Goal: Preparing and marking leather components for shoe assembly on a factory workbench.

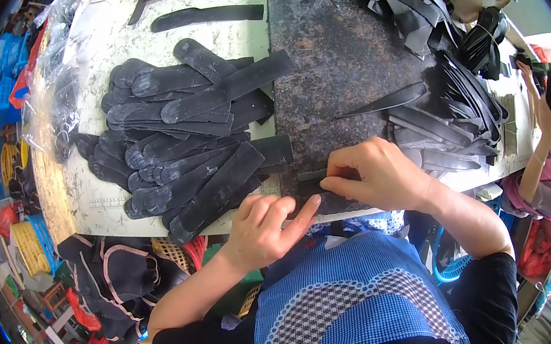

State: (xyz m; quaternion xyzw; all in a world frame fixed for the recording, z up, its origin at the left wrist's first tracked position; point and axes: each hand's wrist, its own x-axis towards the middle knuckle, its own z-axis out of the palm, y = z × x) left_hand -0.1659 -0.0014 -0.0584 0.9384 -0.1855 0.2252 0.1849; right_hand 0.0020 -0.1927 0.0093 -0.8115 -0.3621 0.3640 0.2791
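hands at the near edge of a dark stone slab (345, 64), seen from the head camera. right hand (377, 178) curled over a short dark strip piece (309, 175), its fingertips pinching and pressing the piece flat against the slab. left hand (265, 230) half closed, index finger stretched out so that its tip meets the slab edge just below the piece; whether it touches the piece itself cannot be told. the piece lies at the slab's near left corner, close to the blue checked apron (356, 298). left of the slab, a heap of flat black insole-shaped cutouts (179, 148) overlaps on the pale counter (111, 203), two long ones reaching onto the slab. right of the slab, a second, greyer stack of similar cutouts (446, 134); one slim curved cutout (382, 101) lies alone on the stone. a clear plastic bag (56, 67) sits at the counter's far left. at the far right, another person's raised arm (540, 137). judged step: one piece being aligned or pressed on the stone. the next move appears to call for a steady right-hand pinch while the left finger guides the edge.
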